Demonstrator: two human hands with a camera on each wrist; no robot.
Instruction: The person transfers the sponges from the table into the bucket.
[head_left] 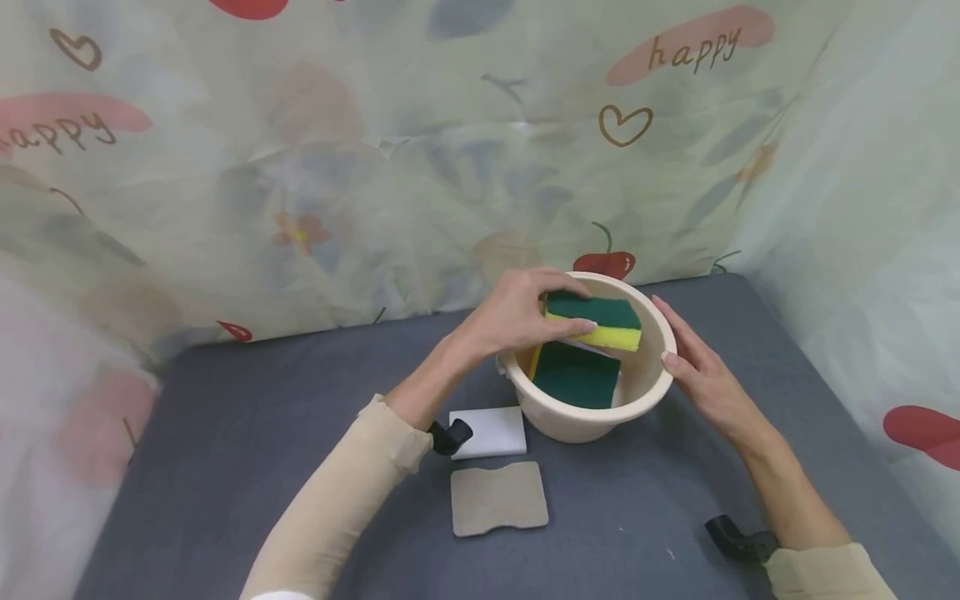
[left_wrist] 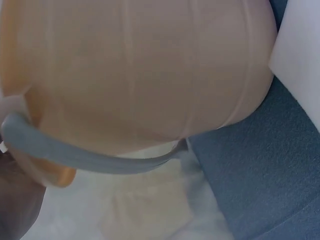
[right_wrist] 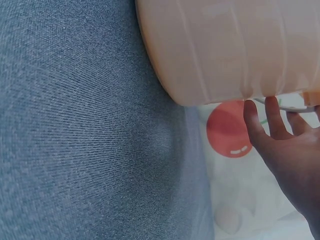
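Observation:
In the head view a cream bucket [head_left: 573,427] stands at the right of the table. My left hand [head_left: 528,310] pinches a green and yellow scouring sponge [head_left: 611,337] at the bucket's mouth, thumb on its near side. Below it, a second sponge [head_left: 576,377] lies inside, dark green face up; part of a white thing beside it is mostly hidden. My right hand [head_left: 701,367] touches the bucket's right side, thumb at the rim. In the right wrist view, its extended fingers [right_wrist: 274,120] meet the outer wall. The left wrist view shows the bucket's wall and grey handle [left_wrist: 90,156].
A white rectangular block [head_left: 498,432] lies left of the bucket, partly behind the left wrist's black strap mount. Nearer the front is a flat grey-beige piece [head_left: 499,498] with notched long sides. Printed cloth [head_left: 390,192] hangs behind the dark table [head_left: 255,433].

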